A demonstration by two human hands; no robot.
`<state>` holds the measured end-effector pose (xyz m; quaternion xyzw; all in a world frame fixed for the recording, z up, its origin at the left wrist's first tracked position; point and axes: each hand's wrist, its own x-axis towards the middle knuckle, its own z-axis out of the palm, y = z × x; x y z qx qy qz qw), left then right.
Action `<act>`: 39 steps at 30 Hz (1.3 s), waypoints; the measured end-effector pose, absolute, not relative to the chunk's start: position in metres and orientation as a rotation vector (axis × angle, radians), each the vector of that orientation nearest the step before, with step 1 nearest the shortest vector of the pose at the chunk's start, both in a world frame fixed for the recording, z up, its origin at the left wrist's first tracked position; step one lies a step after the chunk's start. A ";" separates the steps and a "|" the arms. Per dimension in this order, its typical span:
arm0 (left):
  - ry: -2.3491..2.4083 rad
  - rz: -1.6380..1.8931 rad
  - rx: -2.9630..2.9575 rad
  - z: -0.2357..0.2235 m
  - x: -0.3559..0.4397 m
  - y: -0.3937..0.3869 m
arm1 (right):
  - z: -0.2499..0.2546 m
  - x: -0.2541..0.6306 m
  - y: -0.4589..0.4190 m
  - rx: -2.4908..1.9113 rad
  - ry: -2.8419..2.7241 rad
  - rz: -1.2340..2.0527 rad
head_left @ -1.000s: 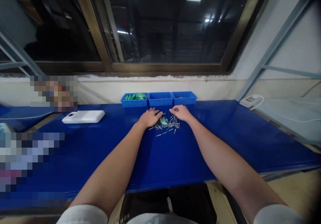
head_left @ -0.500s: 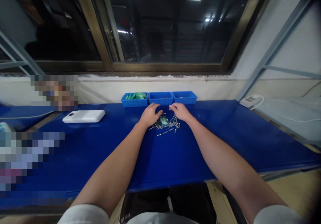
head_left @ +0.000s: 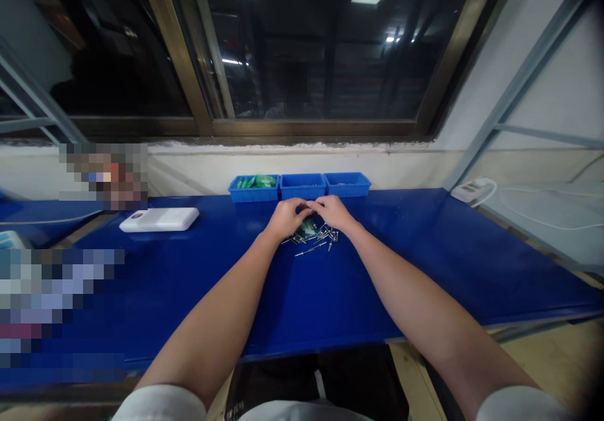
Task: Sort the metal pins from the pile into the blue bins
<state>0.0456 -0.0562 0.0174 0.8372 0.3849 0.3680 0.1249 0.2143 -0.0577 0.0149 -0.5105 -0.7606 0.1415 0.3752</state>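
My left hand [head_left: 287, 216] and my right hand [head_left: 331, 211] meet at the fingertips above a small pile on the blue table. Both sets of fingers are pinched together, and whatever lies between them is too small or hidden to make out. Just below the hands, several thin silvery rivets [head_left: 326, 235] with long pins are scattered. Among them lies a flat green piece with pale patches [head_left: 309, 227], partly covered by my hands; I cannot tell what it is. One rivet [head_left: 304, 253] lies at the near edge of the pile.
Three blue bins stand against the wall: the left bin [head_left: 255, 197] holds green packets [head_left: 264, 181], the middle bin [head_left: 302, 191] and right bin [head_left: 346, 190] show little of their contents. A white device [head_left: 160, 219] lies left on the blue table [head_left: 325, 301]. A power strip [head_left: 473, 189] sits far right.
My right hand has moved left and my left hand has closed, so their fingertips now meet over the pile. The bins and the scattered rivets stay where they were.
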 end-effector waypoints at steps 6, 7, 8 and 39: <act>1.128 1.074 2.437 0.017 0.046 -0.056 | 0.013 0.212 -0.057 -1.264 -1.772 0.658; 1.131 1.090 2.438 0.017 0.046 -0.056 | 0.013 0.211 -0.057 -1.227 -1.710 0.746; 1.142 1.106 2.436 0.017 0.046 -0.055 | 0.012 0.210 -0.057 -1.181 -1.636 0.831; 1.417 1.326 2.301 0.004 0.036 -0.038 | 0.008 0.226 -0.045 -1.402 -1.738 0.098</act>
